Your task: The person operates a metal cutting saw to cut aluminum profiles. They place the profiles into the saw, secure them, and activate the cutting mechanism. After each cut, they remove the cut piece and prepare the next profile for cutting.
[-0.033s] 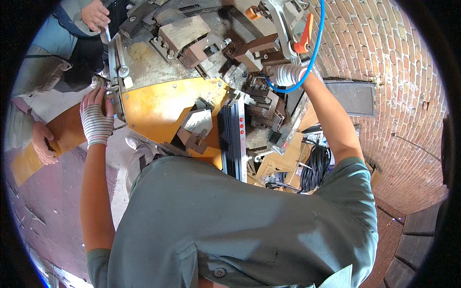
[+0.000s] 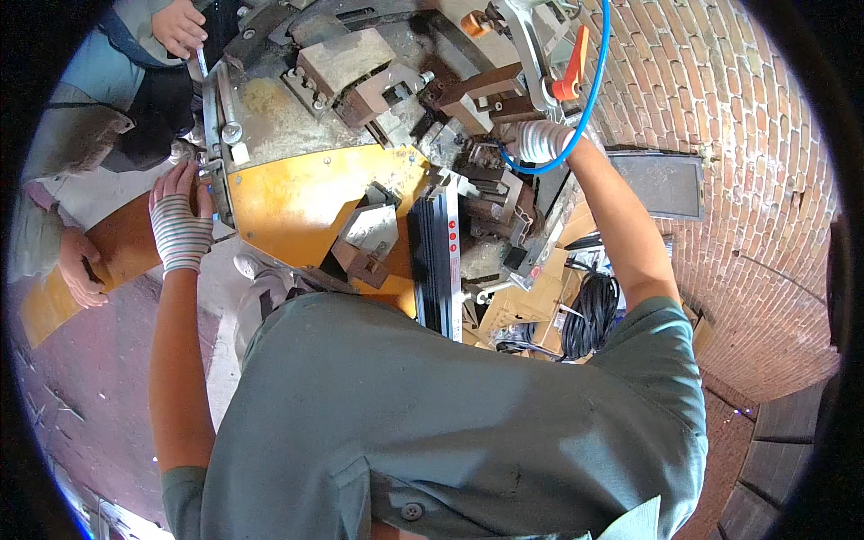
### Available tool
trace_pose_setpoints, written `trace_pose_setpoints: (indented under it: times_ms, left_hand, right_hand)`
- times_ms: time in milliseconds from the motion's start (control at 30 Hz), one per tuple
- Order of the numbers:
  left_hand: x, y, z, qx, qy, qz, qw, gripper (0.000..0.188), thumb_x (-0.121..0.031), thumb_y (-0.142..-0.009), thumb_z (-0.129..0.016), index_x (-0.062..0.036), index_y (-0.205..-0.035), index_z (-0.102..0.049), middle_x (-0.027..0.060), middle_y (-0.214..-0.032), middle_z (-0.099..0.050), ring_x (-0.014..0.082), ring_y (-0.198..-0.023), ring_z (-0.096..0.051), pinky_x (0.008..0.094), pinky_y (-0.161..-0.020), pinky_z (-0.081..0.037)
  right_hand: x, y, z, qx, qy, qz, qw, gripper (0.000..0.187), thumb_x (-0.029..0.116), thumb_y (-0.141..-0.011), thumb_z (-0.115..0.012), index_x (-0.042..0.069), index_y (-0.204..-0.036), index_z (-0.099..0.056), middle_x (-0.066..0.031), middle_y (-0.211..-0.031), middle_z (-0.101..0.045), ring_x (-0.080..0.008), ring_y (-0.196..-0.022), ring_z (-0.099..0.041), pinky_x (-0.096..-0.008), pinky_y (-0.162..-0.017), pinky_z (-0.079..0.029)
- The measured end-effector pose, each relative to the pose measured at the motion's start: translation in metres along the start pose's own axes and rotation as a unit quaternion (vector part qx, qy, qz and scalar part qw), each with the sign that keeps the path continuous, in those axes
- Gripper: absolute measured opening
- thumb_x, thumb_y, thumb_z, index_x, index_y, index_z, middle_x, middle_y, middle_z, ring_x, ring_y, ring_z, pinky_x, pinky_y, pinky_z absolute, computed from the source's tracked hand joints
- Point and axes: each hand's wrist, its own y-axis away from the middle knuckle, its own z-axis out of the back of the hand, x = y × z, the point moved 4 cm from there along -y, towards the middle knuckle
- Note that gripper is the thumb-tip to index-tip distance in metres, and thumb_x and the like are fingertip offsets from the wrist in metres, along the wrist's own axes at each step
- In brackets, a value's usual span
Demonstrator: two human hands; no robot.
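My left hand [image 2: 183, 220], in a striped fingerless glove, lies with fingers stretched out over the end of a long orange-brown strip [image 2: 126, 243]. Its fingertips reach the metal edge rail [image 2: 219, 171] of the machine. My right hand [image 2: 540, 141], in a matching glove, reaches in among dark metal blocks beside the blue hose [image 2: 587, 117]. Its fingers are mostly hidden there, so what they touch does not show. Between my arms lies the machine's yellow plate [image 2: 306, 193], with a metal clamp block [image 2: 367, 238] on it and a black slotted bar [image 2: 432, 261] to its right.
On the left, a co-worker's hand [image 2: 85, 270] holds the strip; another hand [image 2: 180, 29] is near a thin rod [image 2: 202, 61]. An orange lever [image 2: 571, 67] stands beyond my right hand. Coiled black cable [image 2: 591, 310] lies by cardboard [image 2: 531, 310] below. A brick wall [image 2: 720, 180] curves along the right.
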Motion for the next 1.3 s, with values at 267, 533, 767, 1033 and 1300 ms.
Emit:
trace_pose_setpoints:
  times_ms: [267, 533, 767, 1033, 1300]
  left_hand:
    - [-0.004, -0.002, 0.004, 0.008, -0.009, -0.011, 1.0, 0.043, -0.02, -0.098, -0.062, -0.0096, -0.139, -0.063, 0.0145, -0.141, -0.063, 0.0367, -0.133, -0.056, 0.052, -0.118, -0.039]
    - [-0.003, -0.003, 0.001, 0.013, 0.005, -0.005, 1.0, 0.046, -0.015, -0.093, -0.065, -0.0125, -0.139, -0.064, 0.011, -0.141, -0.063, 0.0346, -0.133, -0.056, 0.0503, -0.117, -0.039]
    - [-0.002, -0.003, 0.001, 0.009, -0.007, -0.017, 1.0, 0.043, -0.014, -0.094, -0.064, -0.0114, -0.137, -0.064, 0.013, -0.14, -0.064, 0.0354, -0.132, -0.056, 0.0506, -0.117, -0.039]
    - [-0.001, -0.004, 0.0, 0.011, 0.008, -0.018, 1.0, 0.044, -0.016, -0.094, -0.064, -0.0116, -0.137, -0.064, 0.0136, -0.14, -0.063, 0.0358, -0.132, -0.056, 0.0508, -0.117, -0.039]
    - [0.0, -0.002, -0.002, 0.006, 0.006, -0.021, 1.0, 0.044, -0.016, -0.094, -0.064, -0.0117, -0.138, -0.064, 0.0129, -0.141, -0.063, 0.0358, -0.133, -0.056, 0.0512, -0.118, -0.038]
  right_hand:
    - [0.0, 0.031, -0.048, -0.113, -0.339, -0.253, 0.899, 0.036, 0.033, -0.098, -0.063, 0.001, -0.109, -0.073, -0.0243, -0.083, -0.071, -0.0398, -0.076, -0.069, -0.0498, -0.073, -0.054]
    - [-0.008, 0.025, -0.106, -0.168, -0.438, -0.2, 0.86, 0.031, 0.013, -0.103, -0.064, 0.0, -0.131, -0.069, -0.0114, -0.104, -0.078, -0.015, -0.093, -0.065, -0.0324, -0.09, -0.053]
    - [-0.021, 0.012, -0.147, -0.238, -0.425, -0.19, 0.852, 0.029, 0.008, -0.098, -0.066, 0.003, -0.126, -0.073, -0.0068, -0.102, -0.075, -0.0189, -0.091, -0.065, -0.033, -0.085, -0.054]
    - [0.005, 0.014, -0.084, -0.122, -0.213, -0.272, 0.93, 0.034, 0.021, -0.093, -0.066, 0.012, -0.125, -0.076, -0.0188, -0.108, -0.076, -0.0377, -0.102, -0.073, -0.0437, -0.089, -0.056]
    - [0.016, 0.012, -0.011, -0.026, -0.096, -0.245, 0.964, 0.032, 0.027, -0.083, -0.068, -0.002, -0.091, -0.078, -0.0264, -0.085, -0.073, -0.0444, -0.087, -0.072, -0.0496, -0.077, -0.056]
